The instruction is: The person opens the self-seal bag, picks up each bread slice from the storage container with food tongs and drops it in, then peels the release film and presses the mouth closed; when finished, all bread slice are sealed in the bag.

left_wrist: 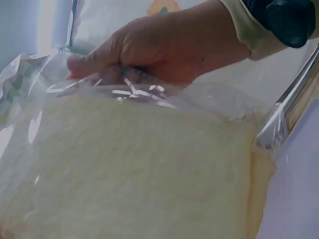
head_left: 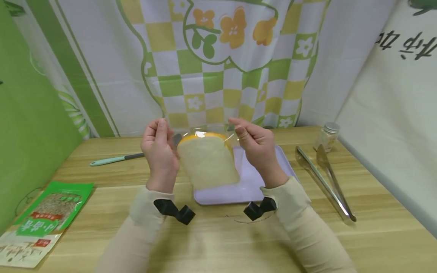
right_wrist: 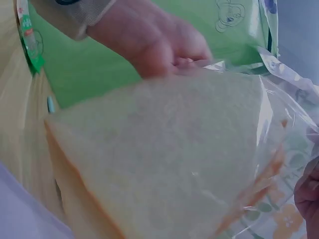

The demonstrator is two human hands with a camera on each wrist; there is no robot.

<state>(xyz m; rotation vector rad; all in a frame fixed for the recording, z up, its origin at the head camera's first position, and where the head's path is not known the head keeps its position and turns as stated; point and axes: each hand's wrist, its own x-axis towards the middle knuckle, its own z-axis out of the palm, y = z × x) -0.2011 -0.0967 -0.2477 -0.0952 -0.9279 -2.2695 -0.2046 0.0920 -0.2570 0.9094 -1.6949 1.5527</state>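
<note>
A clear plastic bag holding sliced bread [head_left: 208, 161] hangs tilted between my two hands, overlapping the tray in the head view. My left hand [head_left: 157, 142] pinches the bag's upper left edge between thumb and fingers. On the other side, my right hand [head_left: 256, 142] pinches its upper right edge, drawing the film taut. Through the film, the pale bread face with its orange crust [left_wrist: 144, 159] fills the left wrist view, where my right hand [left_wrist: 154, 50] grips the plastic above it. The right wrist view has my left hand [right_wrist: 154, 40] over the bread [right_wrist: 154, 144].
A lilac tray [head_left: 225, 195] sits behind and below the bag. Metal tongs [head_left: 327, 182] and a lidded glass jar [head_left: 327, 136] are at the right. Leftward lie a turquoise-handled utensil [head_left: 110, 160], its head hidden, and a green seed packet [head_left: 47, 216]. A patterned curtain [head_left: 225, 76] hangs behind.
</note>
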